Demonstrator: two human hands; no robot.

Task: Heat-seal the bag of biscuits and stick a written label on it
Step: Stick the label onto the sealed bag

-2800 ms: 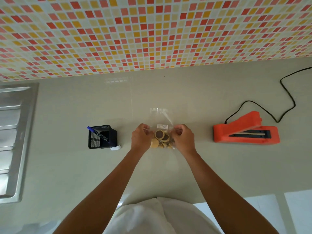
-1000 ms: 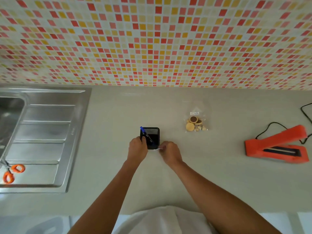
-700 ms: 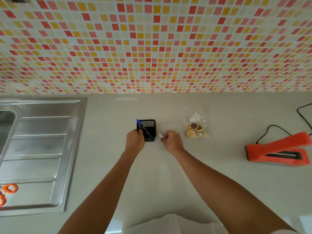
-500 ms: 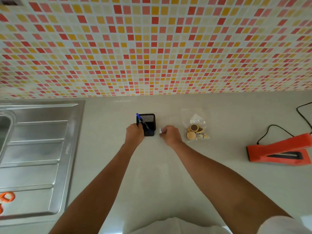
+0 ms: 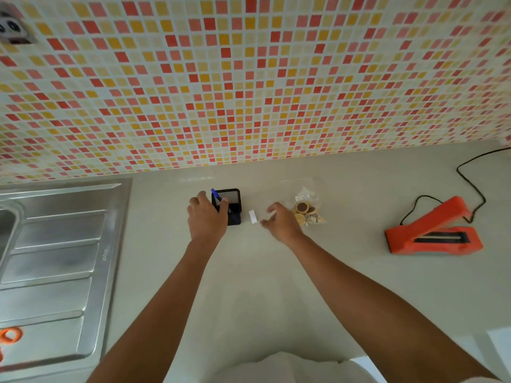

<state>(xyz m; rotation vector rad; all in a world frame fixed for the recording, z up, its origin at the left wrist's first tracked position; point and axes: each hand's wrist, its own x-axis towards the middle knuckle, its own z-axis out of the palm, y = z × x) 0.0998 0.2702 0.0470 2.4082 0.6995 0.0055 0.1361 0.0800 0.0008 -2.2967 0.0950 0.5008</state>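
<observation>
- On the pale grey table, near the middle, a small white paper label lies flat between a black wire-mesh pen holder and the right hand.
- Just right of the label, the right hand hovers low with its fingers loosely curled and holding nothing; the forefinger and thumb tips point at the label's near corner. They are just beside it, and I cannot tell whether they touch it.
- Left of the label, the left hand holds the holder by its near left corner, thumb over the rim and fingers down the outer side.
- A blue pen stands tilted in the holder, its cap leaning left, right by the left thumb.
- Immediately right of the right hand lies the clear plastic bag of biscuits, flat on the table, its left edge at the knuckles.
- Round pale biscuits are bunched at the bag's near end, one with a dark brown middle; a little white printed sticker sits above them, and the far end of the bag is flat and see-through.
- Well to the right sits an orange-red heat sealer with its arm raised, a black cord trailing from it toward the mosaic-tiled wall.
- Far left is a stainless steel sink, with orange-handled scissors on its drainer.
</observation>
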